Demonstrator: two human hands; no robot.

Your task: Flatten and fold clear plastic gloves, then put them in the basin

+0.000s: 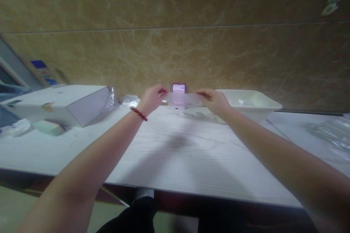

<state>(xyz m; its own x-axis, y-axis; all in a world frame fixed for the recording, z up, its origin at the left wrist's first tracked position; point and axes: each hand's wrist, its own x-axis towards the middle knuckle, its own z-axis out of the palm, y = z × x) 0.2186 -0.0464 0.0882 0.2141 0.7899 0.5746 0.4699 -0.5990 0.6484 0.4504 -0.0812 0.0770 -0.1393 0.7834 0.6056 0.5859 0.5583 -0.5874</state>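
Stretching above the far side of the white table (pixel 175 160), a clear plastic strip (pixel 182 98) is pinched taut at its ends by left hand (pixel 151 99) and right hand (pixel 216 101); steady, even tension is judged needed next.

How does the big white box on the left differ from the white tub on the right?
The large white rectangular box is closed with a flat top; the white plastic tub is open, with something clear inside. The box has sharp corners and upright sides; the tub has a rim and sloping sides. The tub sits right beside the right hand; the box lies further from the left hand. Both rest on the white table.
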